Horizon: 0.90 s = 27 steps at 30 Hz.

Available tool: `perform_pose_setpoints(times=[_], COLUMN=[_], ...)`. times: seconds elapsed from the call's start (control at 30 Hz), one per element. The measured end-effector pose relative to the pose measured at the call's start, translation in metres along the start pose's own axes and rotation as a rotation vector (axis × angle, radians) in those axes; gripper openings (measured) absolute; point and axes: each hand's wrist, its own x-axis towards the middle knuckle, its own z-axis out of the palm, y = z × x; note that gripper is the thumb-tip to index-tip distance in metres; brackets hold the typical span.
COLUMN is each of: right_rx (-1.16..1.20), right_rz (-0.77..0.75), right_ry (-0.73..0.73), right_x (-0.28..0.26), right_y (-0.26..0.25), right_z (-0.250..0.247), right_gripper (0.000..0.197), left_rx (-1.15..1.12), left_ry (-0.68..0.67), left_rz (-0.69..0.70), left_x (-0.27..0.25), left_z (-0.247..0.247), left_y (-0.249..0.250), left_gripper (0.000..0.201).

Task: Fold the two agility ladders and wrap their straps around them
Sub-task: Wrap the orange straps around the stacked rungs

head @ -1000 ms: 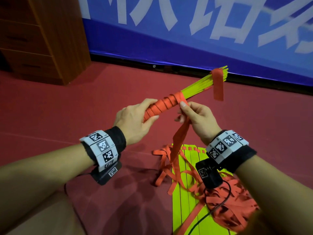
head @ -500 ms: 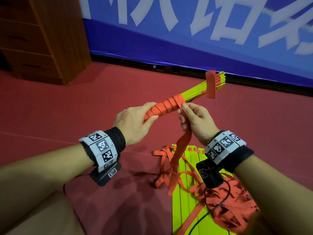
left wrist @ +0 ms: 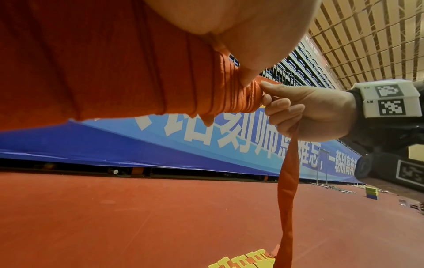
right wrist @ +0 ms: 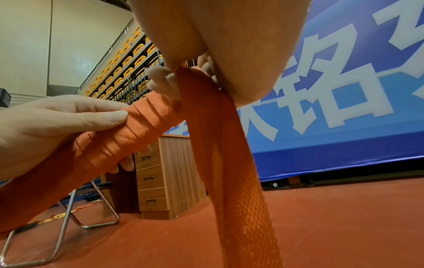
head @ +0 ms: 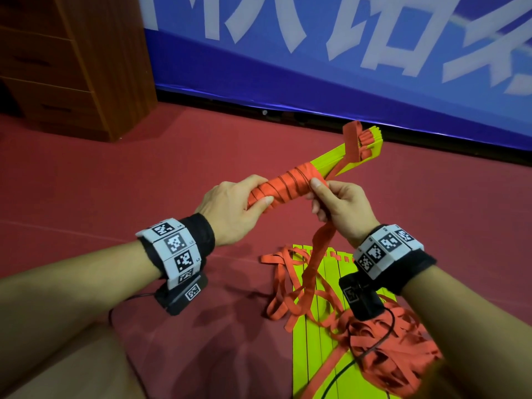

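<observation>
**Head view: both my hands on the half-wrapped ladder**

At frame centre my left hand [head: 230, 210] grips the wrapped end of the folded ladder [head: 290, 184]. My right hand [head: 339, 207] pinches the orange strap [head: 313, 263], which hangs down toward the second ladder [head: 319, 338] lying flat on the red floor [head: 129, 174], lower right.
</observation>
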Motion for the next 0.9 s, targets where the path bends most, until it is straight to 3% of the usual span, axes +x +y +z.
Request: perform_pose_setpoints(times=[0.3,0.5,0.6,0.73,0.9], right_rx=[-0.049,-0.178,-0.127,-0.083,-0.013], right_rz=[0.056,0.106,0.081,0.113,0.147], right_ry=[0.075,0.097,0.090,0.100,0.125], right_x=[0.005,0.006,0.003,0.000,0.000], right_y=[0.006,0.005,0.002,0.001,0.000], right_z=[-0.002,-0.004,-0.001,0.003,0.008], right_gripper=[0.042,0.050,0.050,0.047,0.045], left_rx=[-0.229,-0.540,-0.645,-0.614,-0.522], left_ry=[-0.032,-0.070,-0.126,-0.158,-0.183], left_rz=[-0.050,-0.133,-0.172,-0.190,-0.192], left_x=[0.000,-0.003,-0.005,-0.005,-0.004], left_z=[0.007,0.007,0.004,0.002,0.004], left_y=[-0.003,0.004,0.007,0.009,0.011], left_gripper=[0.022,0.014,0.009,0.007,0.022])
